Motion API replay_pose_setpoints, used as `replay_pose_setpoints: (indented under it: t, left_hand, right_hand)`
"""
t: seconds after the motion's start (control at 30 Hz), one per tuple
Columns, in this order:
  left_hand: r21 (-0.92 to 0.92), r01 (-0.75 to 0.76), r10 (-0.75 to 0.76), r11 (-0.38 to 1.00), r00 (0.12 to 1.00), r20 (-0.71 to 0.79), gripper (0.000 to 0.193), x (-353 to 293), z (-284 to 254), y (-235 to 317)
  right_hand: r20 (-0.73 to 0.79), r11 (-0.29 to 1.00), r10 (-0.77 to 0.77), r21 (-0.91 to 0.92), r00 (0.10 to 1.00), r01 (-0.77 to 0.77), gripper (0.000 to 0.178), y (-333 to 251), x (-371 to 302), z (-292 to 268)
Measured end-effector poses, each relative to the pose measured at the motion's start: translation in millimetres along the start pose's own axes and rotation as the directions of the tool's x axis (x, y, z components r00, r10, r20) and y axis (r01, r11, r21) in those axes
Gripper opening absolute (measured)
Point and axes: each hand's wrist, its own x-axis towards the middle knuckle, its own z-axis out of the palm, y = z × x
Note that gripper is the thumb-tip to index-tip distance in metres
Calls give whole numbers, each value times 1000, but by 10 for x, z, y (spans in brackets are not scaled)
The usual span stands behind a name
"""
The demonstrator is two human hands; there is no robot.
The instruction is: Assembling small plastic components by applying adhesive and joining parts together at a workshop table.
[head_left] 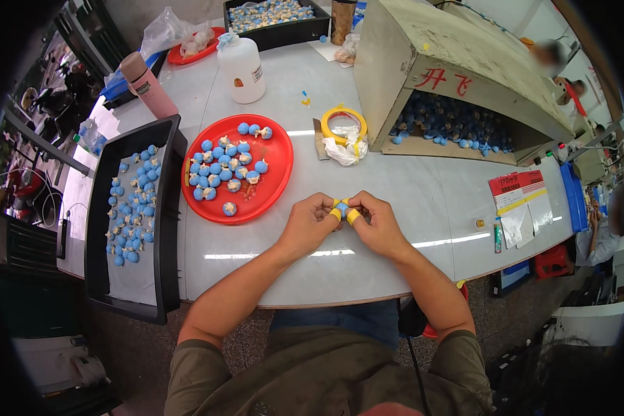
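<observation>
Between my two hands, above the grey table, is a small blue ball-shaped piece point(341, 207). My left hand point(312, 220) pinches it from the left, with yellow tape round the thumb tip. From the other side my right hand point(373, 223) closes on it, also with yellow at the thumb and fingertip. The fingers cover much of the piece. Left of my hands lies a red round plate point(274, 182) with several blue and cream balls point(218, 166) on it. Beyond my hands, a roll of yellow tape point(331, 119) rests beside crumpled white paper point(345, 152).
A black tray point(168, 229) with more balls stands at the far left. Behind the plate are a white jug point(243, 73) and a pink bottle point(149, 87). An open-fronted box point(388, 62) full of blue balls stands at the back right; printed cards point(520, 197) lie before it.
</observation>
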Motion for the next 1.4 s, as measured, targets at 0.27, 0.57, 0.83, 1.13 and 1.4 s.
replay_pose_setpoints:
  t: [0.27,0.57,0.83,1.13,1.4]
  left_hand:
    - [14,-19,18,1000,1000,25,15,24,-15,-29]
    - [-19,-20,19,1000,999,-42,20,43,19,-26]
    - [-55,31,-31,998,1000,-3,19,33,13,98]
    - [-74,19,-18,997,1000,14,18,49,-3,75]
    - [-57,13,-11,998,999,33,17,57,-23,29]
  right_hand:
    - [8,1000,-3,-21,1000,3,8,42,5,-2]
    - [-24,997,-25,-71,999,23,12,10,28,-10]
    - [-7,995,71,64,997,-70,16,36,32,-30]
    - [151,928,223,270,963,-257,15,-9,78,-114]
    - [194,919,261,249,946,-305,13,-38,89,-164]
